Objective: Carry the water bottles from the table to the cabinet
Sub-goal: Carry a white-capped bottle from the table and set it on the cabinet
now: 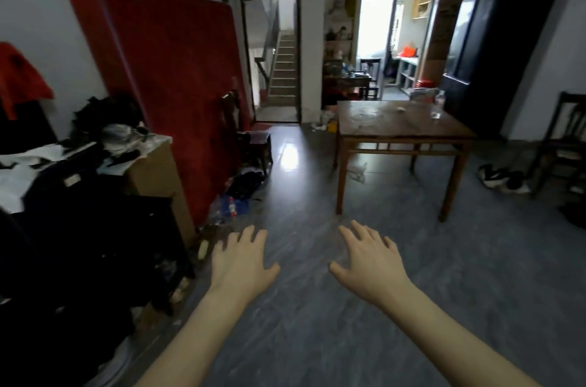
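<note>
Both hands are out in front over the grey floor [317, 339], palms down: the left hand [242, 259] has its fingers spread and straight, the right hand [367, 259] the same, neither one holding anything. Across the room stands the wooden desk [396, 129], and there at its far right corner is the water bottle [439, 102], clear plastic, standing upright beside the dark cabinet [494, 63] that rises just behind that corner. Only one bottle shows plainly on the desk from here; it is small in the view and its fill level is hard to read. Its long axis runs vertical, neck up and base flat on the wood, so nothing needs turning before a lift. By my reckoning it will handle light, with thin walls that give under a squeeze and a smooth skin that may slip, so the sensible hold is a wrap round the middle of the body, or higher where the shoulder narrows, firm but not crushing. A small pale object [402, 109] lies nearer mid-desk, well apart from the bottle. The hands are well apart from the bottle too, with open floor between, so the walk over comes first.
</note>
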Available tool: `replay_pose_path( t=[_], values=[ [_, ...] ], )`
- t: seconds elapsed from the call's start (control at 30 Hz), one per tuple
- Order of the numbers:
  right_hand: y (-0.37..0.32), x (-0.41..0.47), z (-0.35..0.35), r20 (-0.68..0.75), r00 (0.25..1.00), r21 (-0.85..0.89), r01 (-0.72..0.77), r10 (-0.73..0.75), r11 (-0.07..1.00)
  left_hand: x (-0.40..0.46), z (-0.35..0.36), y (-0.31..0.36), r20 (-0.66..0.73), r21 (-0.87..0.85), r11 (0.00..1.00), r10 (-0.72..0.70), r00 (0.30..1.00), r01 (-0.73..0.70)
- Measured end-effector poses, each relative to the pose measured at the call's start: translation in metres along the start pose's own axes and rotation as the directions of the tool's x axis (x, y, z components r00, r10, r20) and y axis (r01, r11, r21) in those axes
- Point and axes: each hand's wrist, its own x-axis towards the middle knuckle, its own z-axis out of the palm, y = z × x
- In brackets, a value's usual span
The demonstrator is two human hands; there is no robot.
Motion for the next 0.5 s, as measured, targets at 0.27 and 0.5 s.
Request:
replay_pose_path(
  t=[0.27,0.5],
  values=[
    [0.157,-0.027,0.007,0.117,0.963,0.017,-0.248,0.244,0.969,0.034,0.031,0.167,0.151,-0.005,0.977,0.209,0.966,-0.211],
    [0.226,-0.026,0.013,0.151,0.922,0.014,-0.362,0.356,0.932,0.068,0.052,0.25,0.223,0.007,0.937,0.338,0.914,-0.348]
  ],
)
